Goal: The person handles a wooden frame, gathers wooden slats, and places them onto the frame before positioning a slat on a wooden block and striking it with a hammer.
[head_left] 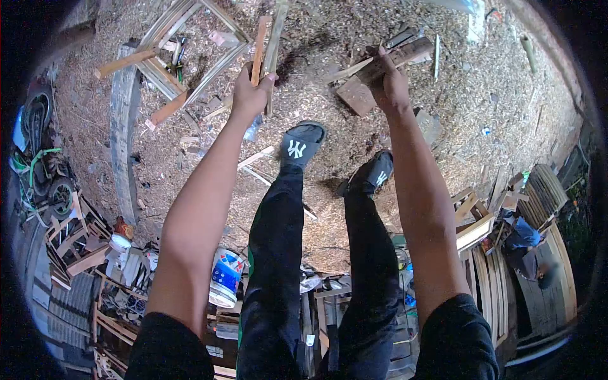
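My left hand (252, 95) is closed around narrow wood strips (259, 50) that point away from me. My right hand (394, 85) grips a dark wood plank (413, 52), thumb on top. Beneath that plank lie a short reddish-brown board (356, 96) and a pale thin strip; whether my right hand also holds these, I cannot tell. Left of my left hand, a wooden frame (218, 71) rests on the shavings, with loose orange-brown wood pieces (168, 109) at its edge.
A long grey beam (123, 139) lies at the left. My slippered feet stand on the shavings-covered ground. Near my left forearm is a blue and white bucket (225, 278). At the right are a wooden crate (475, 233) and another person (524, 233); a motorbike (47, 158) is far left.
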`<state>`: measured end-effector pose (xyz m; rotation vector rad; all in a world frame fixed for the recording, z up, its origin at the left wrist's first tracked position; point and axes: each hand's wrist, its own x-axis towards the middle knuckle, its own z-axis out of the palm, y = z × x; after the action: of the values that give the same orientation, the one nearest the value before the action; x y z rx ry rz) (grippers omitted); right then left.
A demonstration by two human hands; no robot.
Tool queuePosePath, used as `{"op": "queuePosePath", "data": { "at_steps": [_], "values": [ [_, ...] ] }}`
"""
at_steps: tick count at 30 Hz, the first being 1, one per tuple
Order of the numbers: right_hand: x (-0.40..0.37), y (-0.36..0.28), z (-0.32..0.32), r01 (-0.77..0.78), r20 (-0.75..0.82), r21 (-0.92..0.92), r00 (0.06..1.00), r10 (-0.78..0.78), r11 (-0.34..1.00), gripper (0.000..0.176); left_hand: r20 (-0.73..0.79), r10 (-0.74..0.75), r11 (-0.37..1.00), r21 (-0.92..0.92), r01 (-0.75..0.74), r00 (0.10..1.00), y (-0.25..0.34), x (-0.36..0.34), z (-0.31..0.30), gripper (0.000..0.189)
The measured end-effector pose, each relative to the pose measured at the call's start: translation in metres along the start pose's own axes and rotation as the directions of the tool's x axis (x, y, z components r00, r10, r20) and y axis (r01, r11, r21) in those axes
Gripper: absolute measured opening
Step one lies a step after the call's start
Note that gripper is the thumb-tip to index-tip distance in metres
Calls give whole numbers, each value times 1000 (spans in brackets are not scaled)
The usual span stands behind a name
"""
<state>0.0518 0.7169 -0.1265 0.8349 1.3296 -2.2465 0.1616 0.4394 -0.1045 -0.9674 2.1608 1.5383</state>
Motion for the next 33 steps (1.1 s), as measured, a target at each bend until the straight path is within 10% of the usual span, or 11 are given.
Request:
{"op": "queuePosePath", "data": {
  "at_steps": [9, 11, 19, 24, 26, 33],
  "values": [
    [-51, -27, 13, -121, 100, -29, 987, 123, 992, 20, 117, 184, 983, -32, -182, 976, 61, -9, 38, 40],
    [-62, -31, 23, -150, 76, -25, 986, 152, 988, 22, 272, -73, 985, -129, 112, 960, 81, -14, 43, 39],
    [-89, -36, 35, -219, -75, -224, 975, 208, 949, 28, 348, -19, 1000, -2, 21, 937, 96, -38, 68, 47],
    [-87, -25, 20, -162, -54, -67, 986, 159, 984, 28, 424, -31, 996, 85, -5, 905, 123, -55, 65, 60],
    [-91, -23, 19, -159, -56, -34, 986, 157, 987, 30, 466, 194, 980, -51, -193, 863, 99, -46, 76, 70],
    [-116, -46, 28, -174, 140, 208, 979, 147, 963, 44, 435, 69, 994, -107, -24, 898, 131, -52, 54, 64]
  ]
}}
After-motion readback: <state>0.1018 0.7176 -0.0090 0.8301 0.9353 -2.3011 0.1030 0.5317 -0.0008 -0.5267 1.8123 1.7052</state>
